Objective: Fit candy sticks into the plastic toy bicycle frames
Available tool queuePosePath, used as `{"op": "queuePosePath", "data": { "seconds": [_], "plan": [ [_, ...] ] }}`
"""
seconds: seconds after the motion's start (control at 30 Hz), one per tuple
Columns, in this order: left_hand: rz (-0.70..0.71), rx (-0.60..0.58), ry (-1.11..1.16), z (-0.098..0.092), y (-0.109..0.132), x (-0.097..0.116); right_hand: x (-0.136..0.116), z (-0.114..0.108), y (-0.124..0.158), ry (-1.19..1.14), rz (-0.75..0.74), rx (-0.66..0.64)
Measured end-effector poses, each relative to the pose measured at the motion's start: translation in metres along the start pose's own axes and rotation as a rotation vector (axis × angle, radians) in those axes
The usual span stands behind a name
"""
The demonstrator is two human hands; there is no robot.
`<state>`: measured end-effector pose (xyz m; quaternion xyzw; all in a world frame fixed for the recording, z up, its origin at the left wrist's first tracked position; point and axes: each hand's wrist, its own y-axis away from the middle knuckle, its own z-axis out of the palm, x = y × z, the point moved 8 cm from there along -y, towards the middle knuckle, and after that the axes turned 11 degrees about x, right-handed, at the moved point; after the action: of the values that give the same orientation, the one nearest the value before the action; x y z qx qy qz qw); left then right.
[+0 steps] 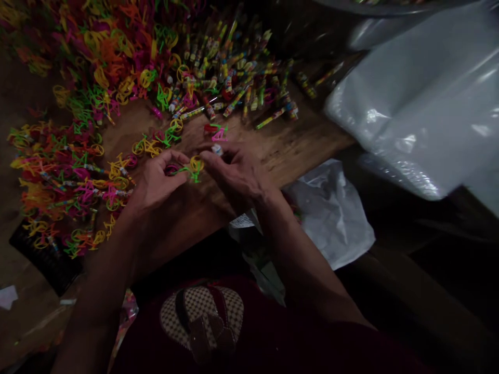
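Observation:
My left hand (156,179) is closed, thumb and forefinger pinching a small plastic toy bicycle (195,175) with a green frame and yellow and purple wheels. Close to its yellow wheel are the fingertips of my right hand (236,169); I cannot tell whether they touch it. My right hand is also closed, around a small thing with a white end (217,149), mostly hidden by the fingers. Just beyond the hands, a pink and red toy piece (218,132) and several yellow and green toy bicycles (156,143) lie on the wooden board (257,150).
A large heap of bright plastic toy pieces (117,47) covers the back left. Printed clear tubes (241,78) are piled behind the hands. More bicycles with tubes (74,182) lie at left. Clear plastic bags (421,98) stand at right, and another bag (331,213) hangs below the board's edge.

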<state>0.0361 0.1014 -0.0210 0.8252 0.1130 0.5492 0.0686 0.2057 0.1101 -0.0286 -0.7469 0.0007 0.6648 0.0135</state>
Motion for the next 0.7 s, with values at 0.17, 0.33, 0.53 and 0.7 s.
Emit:
{"op": "queuePosePath", "data": {
  "seconds": [0.17,0.33,0.53,0.7],
  "plan": [
    [-0.175,0.045,0.349,0.004,-0.001,-0.002,0.008,0.009,0.006,-0.187,0.099,-0.034],
    [-0.41,-0.015,0.59,0.019,0.019,-0.017,0.009,0.007,0.014,-0.205,0.008,0.161],
    [-0.26,0.162,0.507,0.01,0.018,-0.023,0.008,0.016,0.016,-0.18,-0.013,0.125],
    [-0.293,0.092,0.551,0.015,0.014,-0.024,0.016,0.017,0.016,-0.192,0.137,0.093]
  ]
}}
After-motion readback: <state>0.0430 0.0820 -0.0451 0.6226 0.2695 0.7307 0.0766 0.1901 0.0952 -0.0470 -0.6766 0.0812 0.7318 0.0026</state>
